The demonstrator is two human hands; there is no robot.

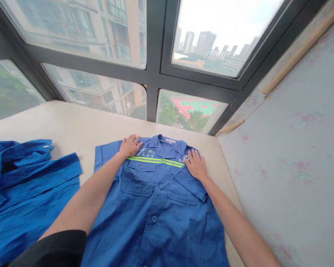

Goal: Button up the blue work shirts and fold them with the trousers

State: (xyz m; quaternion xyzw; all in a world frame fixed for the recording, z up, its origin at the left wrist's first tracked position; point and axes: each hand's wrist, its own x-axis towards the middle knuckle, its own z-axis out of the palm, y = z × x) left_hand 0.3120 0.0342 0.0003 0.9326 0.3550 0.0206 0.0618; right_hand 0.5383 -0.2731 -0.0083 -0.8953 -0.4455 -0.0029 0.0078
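Observation:
A blue short-sleeved work shirt [153, 207] lies face up and buttoned on a beige surface [80, 122], collar toward the window. It has two chest pockets and a yellow-green reflective stripe [156, 161] across the chest. My left hand [130, 145] rests flat on the shirt's left shoulder, fingers stretched out, a ring on one finger. My right hand [195, 164] lies flat on the right shoulder by the collar, fingers spread. Neither hand holds anything.
More blue garments [25, 189] lie in a crumpled pile at the left. Large dark-framed windows [153, 74] stand right behind the surface's far edge. A pale wall with faint pink marks [300, 155] runs along the right side.

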